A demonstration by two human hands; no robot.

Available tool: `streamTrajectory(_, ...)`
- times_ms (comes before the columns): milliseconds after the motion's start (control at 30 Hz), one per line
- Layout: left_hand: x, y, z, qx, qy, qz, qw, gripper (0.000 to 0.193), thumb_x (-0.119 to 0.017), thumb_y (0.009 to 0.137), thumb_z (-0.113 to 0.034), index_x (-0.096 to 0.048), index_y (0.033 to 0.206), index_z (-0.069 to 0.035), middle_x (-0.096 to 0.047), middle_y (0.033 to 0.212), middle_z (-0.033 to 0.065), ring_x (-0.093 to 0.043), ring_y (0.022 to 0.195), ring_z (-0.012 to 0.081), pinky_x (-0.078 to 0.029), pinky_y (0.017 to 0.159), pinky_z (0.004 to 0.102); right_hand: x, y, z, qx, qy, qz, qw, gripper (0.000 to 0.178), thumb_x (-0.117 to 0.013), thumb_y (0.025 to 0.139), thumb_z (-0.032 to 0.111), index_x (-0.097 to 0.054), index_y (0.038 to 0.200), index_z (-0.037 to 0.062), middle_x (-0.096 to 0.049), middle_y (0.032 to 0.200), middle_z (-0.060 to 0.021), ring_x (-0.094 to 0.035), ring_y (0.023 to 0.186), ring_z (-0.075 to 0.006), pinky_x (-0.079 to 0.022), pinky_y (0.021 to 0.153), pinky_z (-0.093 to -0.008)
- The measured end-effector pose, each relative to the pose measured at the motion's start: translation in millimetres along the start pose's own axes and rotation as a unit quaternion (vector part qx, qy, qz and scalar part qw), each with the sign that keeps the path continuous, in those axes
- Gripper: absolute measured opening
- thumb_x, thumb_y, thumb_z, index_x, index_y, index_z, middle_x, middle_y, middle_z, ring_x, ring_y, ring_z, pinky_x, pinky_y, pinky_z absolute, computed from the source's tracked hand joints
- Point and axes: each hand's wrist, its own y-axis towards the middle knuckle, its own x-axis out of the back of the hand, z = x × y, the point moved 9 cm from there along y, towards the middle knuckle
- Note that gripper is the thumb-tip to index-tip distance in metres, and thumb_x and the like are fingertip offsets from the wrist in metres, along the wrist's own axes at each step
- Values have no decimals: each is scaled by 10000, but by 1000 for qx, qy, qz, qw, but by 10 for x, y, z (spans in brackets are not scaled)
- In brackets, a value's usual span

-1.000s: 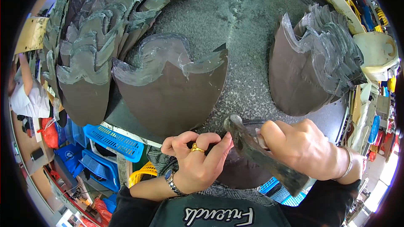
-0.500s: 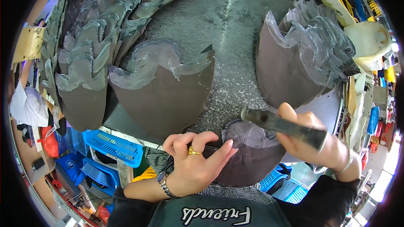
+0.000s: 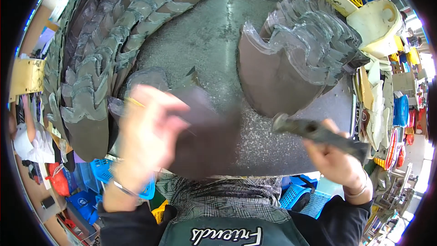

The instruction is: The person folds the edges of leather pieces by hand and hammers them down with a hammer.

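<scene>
My left hand (image 3: 148,130), smeared by motion, is at the left edge of a dark brown cut piece (image 3: 205,141) that is blurred too; its fingers look pinched on that edge. Beneath it lies another such piece, of which the pale-smeared top edge (image 3: 148,77) shows. My right hand (image 3: 334,157) is closed round a hammer (image 3: 296,125), its dark metal head pointing left above the worktable (image 3: 264,141). Past the hammer, a fanned stack of dark cut pieces (image 3: 277,70) has wavy edges coated with something whitish and shiny.
Long overlapping rows of similar pieces (image 3: 86,127) cover the table's left side. A cream plastic container (image 3: 373,25) stands at the far right corner. Blue baskets (image 3: 312,200) sit below the front edge. Shelves with coloured goods line both sides.
My left hand has moved up and left with the brown piece, away from the table's front edge. My right hand still grips the hammer. The whole view has shifted a little.
</scene>
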Motion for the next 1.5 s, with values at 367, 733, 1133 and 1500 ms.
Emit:
streamTrajectory(367,-779,1074,-742,-205,66,-23,976,344,-719,771,-131,-671,1111,-123,-619,1185,39,-455,1187,271,-307,998,423,598,381,-1014,-115,33,-249,961,310,-605,901,102,-557,1169,-46,-614,974,-143,-546,864,-171,-460,709,-332)
streamTrajectory(733,-797,1186,-1281,-340,63,-90,934,130,-737,697,-92,-656,793,-62,-616,986,15,-505,1028,263,-348,888,412,607,664,-945,-80,-78,-211,971,240,-585,899,131,-570,1079,-26,-596,914,-245,-566,822,-398,-468,735,-420)
streamTrajectory(1133,-718,-366,-224,237,-316,192,898,87,-607,911,-18,-522,922,-4,-593,744,12,-562,620,17,-494,454,199,192,169,1,-68,-123,-20,990,116,-593,878,115,-586,948,23,-522,700,-112,-599,630,-297,-454,538,-364)
streamTrajectory(1500,-863,-88,-440,20,-203,267,942,410,-699,796,-68,-554,1178,-34,-627,862,72,-581,768,220,-485,688,340,-509,-261,343,67,74,110,989,198,-652,772,80,-470,845,55,-496,659,-57,-585,515,-226,-464,421,-335)
